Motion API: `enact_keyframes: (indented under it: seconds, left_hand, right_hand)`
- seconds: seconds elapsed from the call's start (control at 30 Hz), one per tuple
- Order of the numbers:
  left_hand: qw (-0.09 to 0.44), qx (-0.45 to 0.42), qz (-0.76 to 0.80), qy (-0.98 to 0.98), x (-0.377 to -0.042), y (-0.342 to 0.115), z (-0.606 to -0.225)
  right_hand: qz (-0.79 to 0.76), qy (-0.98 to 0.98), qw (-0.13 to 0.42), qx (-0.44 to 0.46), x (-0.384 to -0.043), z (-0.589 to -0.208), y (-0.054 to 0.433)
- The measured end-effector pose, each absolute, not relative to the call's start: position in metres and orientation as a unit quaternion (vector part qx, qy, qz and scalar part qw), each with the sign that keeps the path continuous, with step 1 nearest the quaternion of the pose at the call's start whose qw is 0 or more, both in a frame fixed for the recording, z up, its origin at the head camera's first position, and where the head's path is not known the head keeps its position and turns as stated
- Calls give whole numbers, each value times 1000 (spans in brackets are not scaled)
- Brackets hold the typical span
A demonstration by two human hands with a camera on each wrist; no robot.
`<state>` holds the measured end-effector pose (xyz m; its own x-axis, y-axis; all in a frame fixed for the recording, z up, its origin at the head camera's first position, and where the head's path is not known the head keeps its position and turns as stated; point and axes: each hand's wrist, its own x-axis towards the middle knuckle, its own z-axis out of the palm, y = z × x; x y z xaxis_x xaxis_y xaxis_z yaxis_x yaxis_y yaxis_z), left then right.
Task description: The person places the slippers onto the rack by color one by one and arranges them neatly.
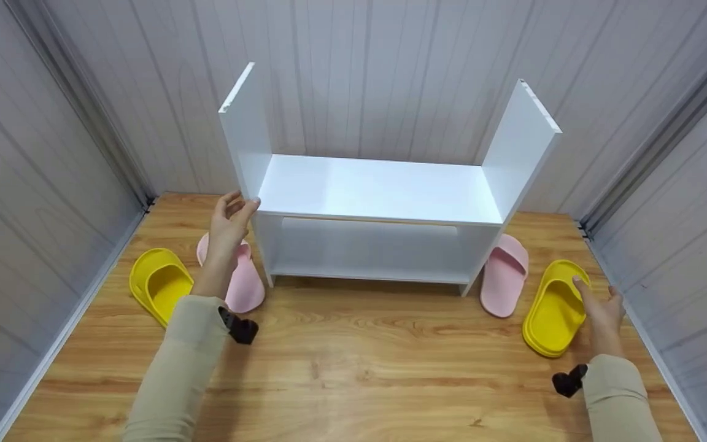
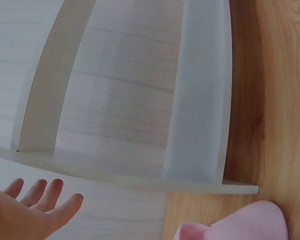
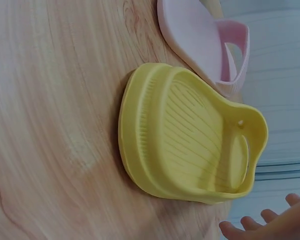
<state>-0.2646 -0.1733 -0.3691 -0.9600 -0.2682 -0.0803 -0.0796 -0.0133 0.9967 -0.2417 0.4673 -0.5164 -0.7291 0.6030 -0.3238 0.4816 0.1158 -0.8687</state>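
A white two-tier shelf (image 1: 378, 189) with tall side panels and no top board stands on the wooden floor by the back wall. Beside its left panel (image 1: 247, 132) is my left hand (image 1: 228, 226), fingers spread and bent a little; whether they touch the panel I cannot tell. The left wrist view shows the same hand (image 2: 37, 212) holding nothing. At the far right, my right hand (image 1: 602, 310) hovers with loose fingers next to a yellow clog (image 1: 555, 313). In the right wrist view that clog (image 3: 190, 140) lies on the floor, apart from the fingertips (image 3: 230, 230).
One pink slipper (image 1: 506, 276) lies right of the shelf; another pink slipper (image 1: 245, 285) is partly behind my left forearm. A second yellow clog (image 1: 160, 282) sits farther left. Panelled walls (image 1: 378, 73) enclose the floor (image 1: 353, 368) at the back and both sides.
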Motion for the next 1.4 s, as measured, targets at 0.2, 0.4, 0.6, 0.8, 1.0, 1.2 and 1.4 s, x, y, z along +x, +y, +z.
enact_keyframes:
  seconds: [0.2, 0.4, 0.6, 0.8, 1.0, 1.2, 1.4]
  left_hand:
    - [63, 128, -706, -693, -271, -165, -368]
    - [65, 137, -697, -701, -275, -161, -369]
    - [62, 139, -691, -707, -277, -161, -370]
    - [58, 134, -690, -709, -277, -163, -372]
    - [54, 137, -681, -717, -276, -166, -371]
    - [81, 134, -671, -724, -275, -165, -371]
    - [115, 122, -671, -722, -272, -164, -372]
  right_hand:
    - [541, -741, 59, -393, -235, -503, 444]
    - [534, -744, 6, -400, -221, -487, 422]
    - [542, -736, -1, -406, -216, -486, 412]
    - [522, -754, -2, -399, -219, -492, 407]
    - [504, -761, 4, -407, -217, -494, 398]
    - [472, -778, -6, -413, -216, -497, 390]
    - [447, -793, 4, -414, -216, -502, 385]
